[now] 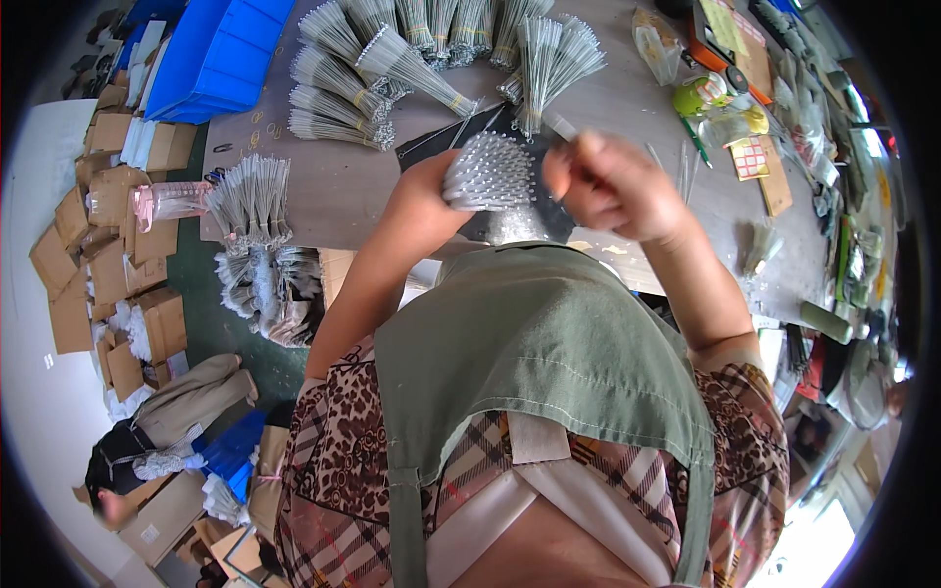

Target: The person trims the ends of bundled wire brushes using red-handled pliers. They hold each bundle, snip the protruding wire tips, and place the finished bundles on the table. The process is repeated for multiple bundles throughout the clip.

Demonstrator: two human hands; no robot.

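Observation:
My left hand [423, 201] is closed around a bundle of thin wire brushes [490, 174], their pale round ends fanned toward me. To its right, my right hand [622, 184] is curled and smeared by motion. A short flat grey tool [560, 125] sticks out past its thumb side; its exact kind is too blurred to tell. Under both hands lies a black sheet [431, 139], with a few loose wire brushes at its far edge. Just beyond it, tied bundles of the same wire brushes [417, 71] lie fanned across the grey table [618, 108].
A blue plastic bin [218, 59] stands at the far left. More brush bundles [250, 201] rest on the left edge. On the right are a green tape roll [698, 95], a green pen [698, 142] and a wooden strip [774, 181]. Cardboard boxes [113, 255] and another person [167, 421] are at left.

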